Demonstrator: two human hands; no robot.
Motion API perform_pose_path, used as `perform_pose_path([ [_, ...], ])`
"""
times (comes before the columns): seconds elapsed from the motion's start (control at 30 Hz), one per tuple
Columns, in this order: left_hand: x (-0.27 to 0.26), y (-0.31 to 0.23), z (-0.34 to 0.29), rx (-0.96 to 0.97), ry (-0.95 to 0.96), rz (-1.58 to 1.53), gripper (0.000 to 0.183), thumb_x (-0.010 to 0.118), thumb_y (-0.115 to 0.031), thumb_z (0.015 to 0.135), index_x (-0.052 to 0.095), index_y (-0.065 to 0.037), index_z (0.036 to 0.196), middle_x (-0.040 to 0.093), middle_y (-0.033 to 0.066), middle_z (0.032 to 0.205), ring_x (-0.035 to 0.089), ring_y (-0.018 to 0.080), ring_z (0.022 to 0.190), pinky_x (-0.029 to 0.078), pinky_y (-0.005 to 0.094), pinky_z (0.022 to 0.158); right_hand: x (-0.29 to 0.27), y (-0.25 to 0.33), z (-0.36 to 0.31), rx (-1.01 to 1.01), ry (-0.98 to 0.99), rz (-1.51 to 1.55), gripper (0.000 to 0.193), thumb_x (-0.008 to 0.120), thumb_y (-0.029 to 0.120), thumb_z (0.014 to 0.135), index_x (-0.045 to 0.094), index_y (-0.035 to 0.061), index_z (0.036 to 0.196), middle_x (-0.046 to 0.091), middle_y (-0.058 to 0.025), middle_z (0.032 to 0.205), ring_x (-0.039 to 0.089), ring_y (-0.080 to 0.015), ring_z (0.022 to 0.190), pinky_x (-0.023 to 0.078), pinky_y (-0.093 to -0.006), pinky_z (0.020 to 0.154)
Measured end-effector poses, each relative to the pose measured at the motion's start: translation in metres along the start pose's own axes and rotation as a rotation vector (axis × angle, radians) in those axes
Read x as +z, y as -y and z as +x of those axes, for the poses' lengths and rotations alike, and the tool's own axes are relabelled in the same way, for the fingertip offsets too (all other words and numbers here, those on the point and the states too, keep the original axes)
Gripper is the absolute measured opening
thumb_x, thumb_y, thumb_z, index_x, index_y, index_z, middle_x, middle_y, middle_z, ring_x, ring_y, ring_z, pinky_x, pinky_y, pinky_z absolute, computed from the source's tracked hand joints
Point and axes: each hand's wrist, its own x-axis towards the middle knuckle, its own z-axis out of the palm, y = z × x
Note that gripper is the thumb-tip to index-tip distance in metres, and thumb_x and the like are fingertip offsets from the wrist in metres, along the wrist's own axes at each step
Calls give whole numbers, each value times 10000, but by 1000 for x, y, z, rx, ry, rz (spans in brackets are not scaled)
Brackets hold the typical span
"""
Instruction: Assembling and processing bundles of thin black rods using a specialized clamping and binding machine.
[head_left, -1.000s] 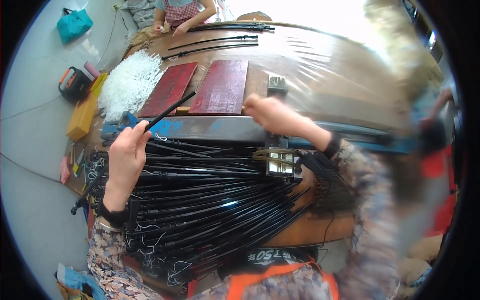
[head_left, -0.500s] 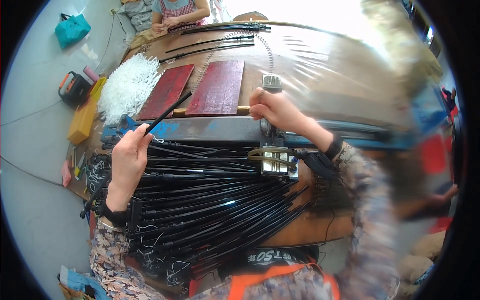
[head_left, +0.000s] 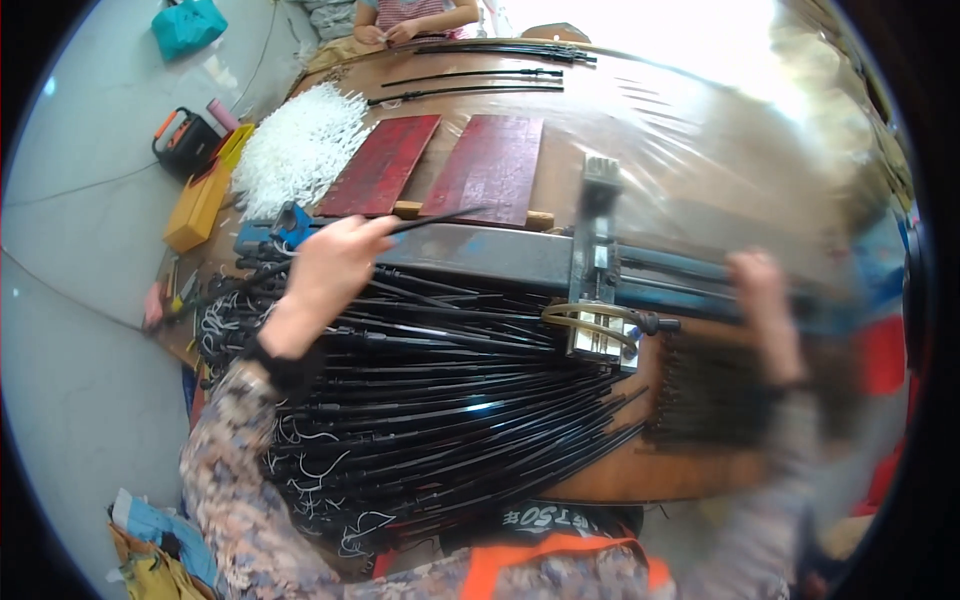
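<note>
My left hand [head_left: 335,262] is closed around a thin black rod [head_left: 437,219], which points to the right above the metal rail [head_left: 480,250]. Off to the right, my right hand [head_left: 762,300] is smeared by motion beside the rail's far right part; its fingers cannot be made out. Below my left hand, many black rods [head_left: 450,405] with white strings lie fanned out. Between my hands a small metal clamping fixture [head_left: 603,338] with a curved hose is fixed at the rail. A dark, blurred bundle [head_left: 735,400], apparently of coiled springs, lies under my right hand.
Two dark red boards [head_left: 487,165] lie beyond the rail, next to a heap of white plastic pieces [head_left: 300,150]. More black rods [head_left: 505,52] lie at the table's far edge, where another person's hands [head_left: 392,35] are. A yellow box [head_left: 197,208] stands at left.
My right hand has moved from above the fixture out to the right. The long coil spring arching from the rod tip is no longer visible. The rod has tipped lower, toward the right.
</note>
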Motion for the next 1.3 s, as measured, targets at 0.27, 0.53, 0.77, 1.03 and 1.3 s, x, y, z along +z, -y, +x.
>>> perform_pose_path([
  [0.27,114,-104,91,377,-77,-173,145,674,-236,921,646,-94,934,627,105,753,670,305,735,553,412,645,-5,-66,-67,98,-51,-34,68,576,94,929,599,49,883,577,-164,811,585,-380,835,457,-471,735],
  [0.53,119,-103,80,277,-27,-411,188,680,-210,909,669,-41,827,670,135,844,663,345,827,535,443,751,21,-74,-77,165,-45,54,101,559,99,941,582,28,873,564,-169,813,583,-372,815,459,-452,719],
  [0.77,125,-103,79,222,-50,-529,212,698,-257,897,674,-58,828,683,108,899,656,346,892,531,463,781,9,-63,-76,118,29,47,175,575,64,934,676,23,1072,695,-166,1072,643,-349,1085,471,-461,970],
  [1.03,126,-112,89,214,73,-281,242,617,-292,963,586,-87,838,677,143,741,687,371,707,528,491,572,-30,80,-41,-96,-24,30,277,659,47,875,661,-13,1146,697,-145,1168,602,-336,1204,382,-528,1075],
  [1.3,130,-121,87,197,101,-291,252,610,-297,971,573,-90,833,645,136,733,662,368,725,506,461,595,-9,102,-54,2,49,334,389,728,108,847,642,-1,1210,680,-138,1097,606,-330,1058,444,-472,929],
])
